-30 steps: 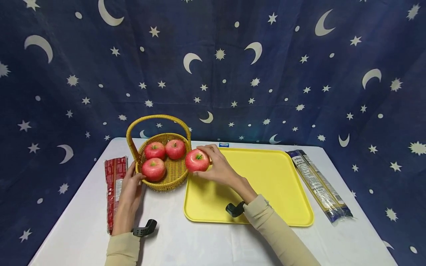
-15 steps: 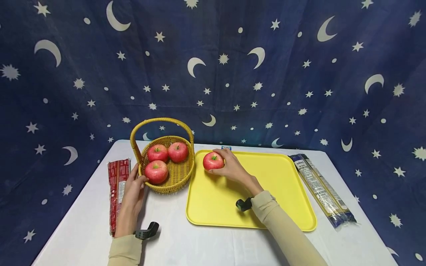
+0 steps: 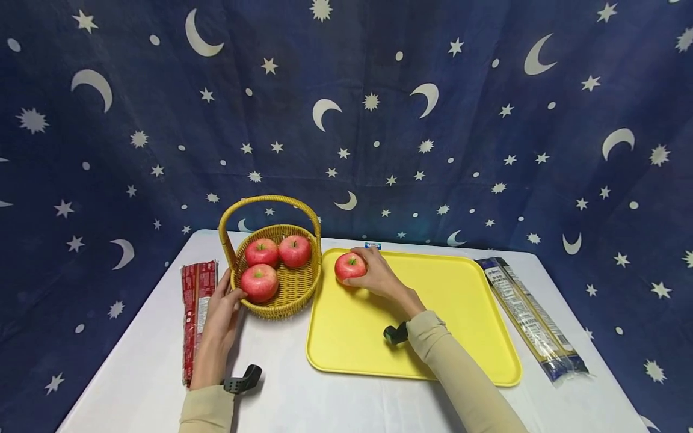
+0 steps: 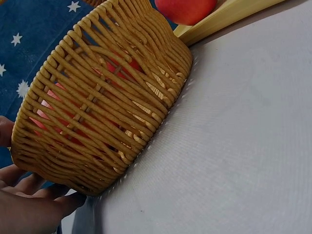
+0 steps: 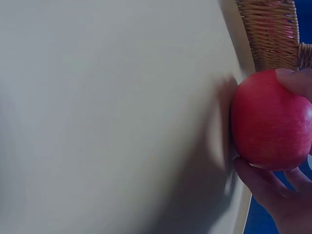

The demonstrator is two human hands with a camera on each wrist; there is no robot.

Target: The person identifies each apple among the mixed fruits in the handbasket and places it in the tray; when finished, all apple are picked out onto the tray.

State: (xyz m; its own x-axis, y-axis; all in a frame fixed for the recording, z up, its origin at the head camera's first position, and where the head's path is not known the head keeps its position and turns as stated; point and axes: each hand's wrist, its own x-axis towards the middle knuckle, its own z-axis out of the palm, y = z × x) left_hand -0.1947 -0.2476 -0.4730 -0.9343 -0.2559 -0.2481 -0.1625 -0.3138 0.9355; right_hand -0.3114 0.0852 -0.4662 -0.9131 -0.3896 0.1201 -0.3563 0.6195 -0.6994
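A cloth backdrop (image 3: 379, 27), dark blue, lightly creased and printed with pale crescents, stars and dots, hangs behind the surface (image 3: 281, 391), which is covered in finely woven white fabric. The tray (image 3: 460, 300) is a smooth yellow rectangle with rounded corners and a low raised rim. Left of it stands the basket (image 3: 278, 310), round, of tan woven strands, with an arched handle; red shows through its gaps. Long, flat packs of glossy, wrinkled plastic flank the arrangement: a red pack (image 3: 194, 304) at left, a blue-and-clear pack (image 3: 533, 319) at right. My left grip (image 3: 221, 313) pinches the basket's left rim, thumb over the edge, fingers against the outer wall. My right grip (image 3: 384, 276) pinches the held apple (image 3: 345, 269), rounded, smooth and red with a green stem, at the tray's far left corner; whether its base touches the tray I cannot tell. The basket apples (image 3: 259, 283) match it in shape and skin. Smallest, a blue piece (image 3: 373, 245) lies beyond the tray.

Counts: tray, one; basket, one; apples, four (three in the basket, one in my right grip).
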